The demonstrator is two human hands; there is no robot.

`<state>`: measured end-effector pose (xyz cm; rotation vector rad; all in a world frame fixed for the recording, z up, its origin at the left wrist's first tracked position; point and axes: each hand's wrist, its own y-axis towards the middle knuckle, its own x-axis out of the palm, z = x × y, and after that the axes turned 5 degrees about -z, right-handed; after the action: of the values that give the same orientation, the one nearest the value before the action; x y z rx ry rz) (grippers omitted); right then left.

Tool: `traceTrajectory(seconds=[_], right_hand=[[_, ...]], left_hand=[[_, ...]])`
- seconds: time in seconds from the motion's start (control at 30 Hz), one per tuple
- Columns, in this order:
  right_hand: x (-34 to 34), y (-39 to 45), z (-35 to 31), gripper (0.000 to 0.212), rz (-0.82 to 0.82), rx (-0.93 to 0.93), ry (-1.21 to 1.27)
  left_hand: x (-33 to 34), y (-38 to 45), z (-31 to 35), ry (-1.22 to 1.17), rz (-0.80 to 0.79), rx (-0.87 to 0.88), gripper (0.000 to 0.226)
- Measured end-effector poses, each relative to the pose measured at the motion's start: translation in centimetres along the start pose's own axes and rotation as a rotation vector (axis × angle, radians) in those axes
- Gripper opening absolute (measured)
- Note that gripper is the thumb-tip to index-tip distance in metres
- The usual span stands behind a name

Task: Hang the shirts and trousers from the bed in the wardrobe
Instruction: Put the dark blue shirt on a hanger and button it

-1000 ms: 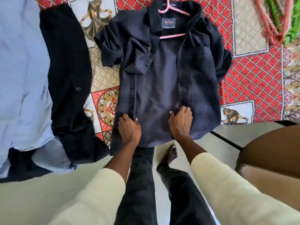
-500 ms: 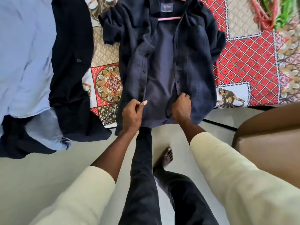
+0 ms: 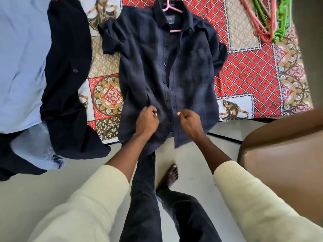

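Navy shirt [image 3: 150, 70] on patterned bedspread [image 3: 248, 74] is pinched at both plackets by left hand [image 3: 146, 119] and right hand [image 3: 189, 122], pale floor [image 3: 190, 158] below, brown chair [image 3: 283, 154] beside.

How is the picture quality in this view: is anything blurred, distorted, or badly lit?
In the head view, soft even daylight, no glare; the wide lens bends the bed edge and stretches the cream sleeves; the spare hangers at top right are smeared by blur; the dark shirt reads clearly but its weave is faint; both hands, left hand and right hand, look fairly sharp.
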<state>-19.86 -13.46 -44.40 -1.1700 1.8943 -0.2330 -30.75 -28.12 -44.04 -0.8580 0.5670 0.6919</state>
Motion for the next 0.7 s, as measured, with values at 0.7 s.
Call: traceTrajectory(seconds=[0.7], right_hand=[[-5.1, 24.2, -15.3, 0.031, 0.501, 0.116, 0.341]], left_hand=[[-8.2, 29.1, 10.0, -0.080, 0.213, 0.335, 0.032]])
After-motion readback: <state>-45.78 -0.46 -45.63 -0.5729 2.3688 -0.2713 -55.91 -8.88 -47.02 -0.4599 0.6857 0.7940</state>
